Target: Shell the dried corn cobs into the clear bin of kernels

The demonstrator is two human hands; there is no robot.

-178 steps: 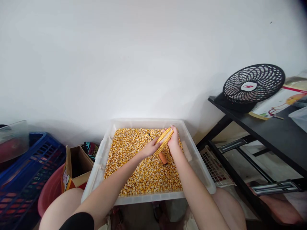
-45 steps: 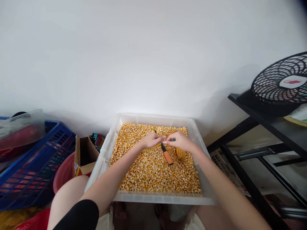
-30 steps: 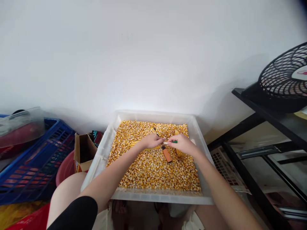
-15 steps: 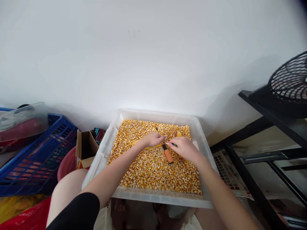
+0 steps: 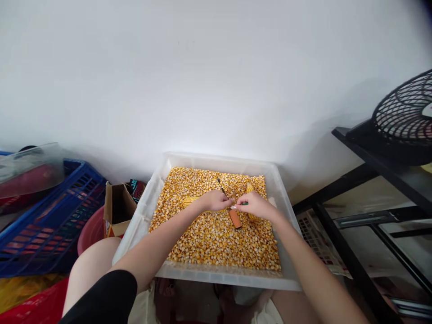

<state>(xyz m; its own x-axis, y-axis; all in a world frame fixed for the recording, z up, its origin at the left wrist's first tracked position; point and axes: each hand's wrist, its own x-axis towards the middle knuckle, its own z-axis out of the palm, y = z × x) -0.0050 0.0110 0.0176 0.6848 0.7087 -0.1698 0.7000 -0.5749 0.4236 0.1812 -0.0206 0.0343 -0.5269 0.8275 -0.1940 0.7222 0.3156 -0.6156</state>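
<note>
A translucent plastic tub [image 5: 219,277] holds a wide bed of loose corn kernels [image 5: 216,245]. Over its middle my left hand [image 5: 215,200] has its fingers pressed together near my right hand; what they pinch, if anything, is too small to make out. My right hand [image 5: 256,205] is closed on a small green object [image 5: 243,204], its kind unclear. Just below the fingertips lies a tool with an orange handle [image 5: 235,218]; a dark shaft [image 5: 221,185] shows beyond the left hand. One corn cob [image 5: 249,187] is beside my right hand, another corn cob [image 5: 190,201] by my left wrist.
To the left are a blue crate [image 5: 43,216], a pink basin [image 5: 92,230] and an open cardboard box [image 5: 118,209]. At the right stands a black rack [image 5: 354,243] with a black fan [image 5: 407,112] on it. A white wall [image 5: 216,81] rises behind the tub.
Both hands have shifted slightly down in the picture and stay close together, now covering the upper end of the orange handle. More of the dark shaft shows beyond my left hand.
</note>
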